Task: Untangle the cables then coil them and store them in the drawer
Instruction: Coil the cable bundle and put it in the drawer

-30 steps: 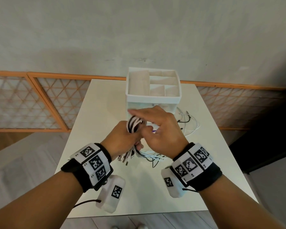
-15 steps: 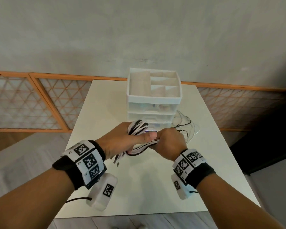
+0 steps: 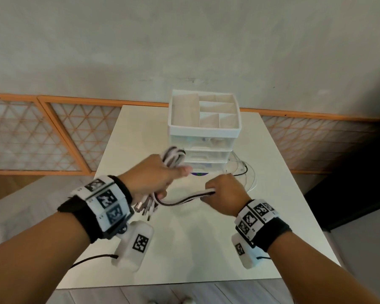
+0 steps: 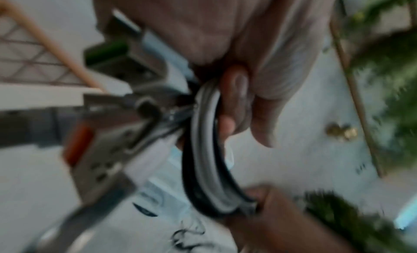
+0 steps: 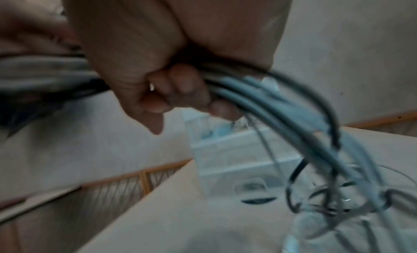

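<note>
Both fists grasp one bundle of smooth white and black cables (image 3: 184,199).
Left hand (image 3: 154,175) clenches the looped end; right hand (image 3: 225,193) clenches the strands, near the white plastic drawer unit (image 3: 204,137).

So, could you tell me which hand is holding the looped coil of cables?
The left hand: it grips the looped cable bundle, with plug ends hanging below it. The right hand only grips the straight run of cables stretched between the two hands.

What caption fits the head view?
Both hands, left and right, pull a bundle of white and black cables before a white plastic drawer unit.
</note>
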The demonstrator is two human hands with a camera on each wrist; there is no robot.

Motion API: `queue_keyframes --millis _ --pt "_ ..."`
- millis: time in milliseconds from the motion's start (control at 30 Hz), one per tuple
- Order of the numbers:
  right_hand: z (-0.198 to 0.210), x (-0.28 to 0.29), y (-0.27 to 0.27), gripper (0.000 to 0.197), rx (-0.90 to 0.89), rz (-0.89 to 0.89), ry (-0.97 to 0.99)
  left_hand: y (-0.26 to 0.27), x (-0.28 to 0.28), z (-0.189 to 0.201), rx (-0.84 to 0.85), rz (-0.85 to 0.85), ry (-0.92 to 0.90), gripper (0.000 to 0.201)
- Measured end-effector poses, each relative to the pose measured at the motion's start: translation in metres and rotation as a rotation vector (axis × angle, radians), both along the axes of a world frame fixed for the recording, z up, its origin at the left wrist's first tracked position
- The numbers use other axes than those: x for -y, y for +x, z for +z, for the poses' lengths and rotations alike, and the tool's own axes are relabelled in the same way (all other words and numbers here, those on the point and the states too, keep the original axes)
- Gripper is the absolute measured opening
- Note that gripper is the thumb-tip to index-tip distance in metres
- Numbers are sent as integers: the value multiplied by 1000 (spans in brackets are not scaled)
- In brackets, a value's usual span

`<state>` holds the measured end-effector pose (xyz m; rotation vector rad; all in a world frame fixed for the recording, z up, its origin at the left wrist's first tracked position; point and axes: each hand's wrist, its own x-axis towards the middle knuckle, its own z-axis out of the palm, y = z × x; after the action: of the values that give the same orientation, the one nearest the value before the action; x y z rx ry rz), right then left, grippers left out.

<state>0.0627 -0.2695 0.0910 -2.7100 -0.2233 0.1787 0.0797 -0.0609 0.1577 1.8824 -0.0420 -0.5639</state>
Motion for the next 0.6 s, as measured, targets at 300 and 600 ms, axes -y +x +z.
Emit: queue_keyframes --millis 300,600 --pt "43 -17 5 25 172 -150 42 -8 18 -26 62 -126 290 35" --pt "47 26 0 24 -68 -67 642 -2 -4 -17 87 31 47 30"
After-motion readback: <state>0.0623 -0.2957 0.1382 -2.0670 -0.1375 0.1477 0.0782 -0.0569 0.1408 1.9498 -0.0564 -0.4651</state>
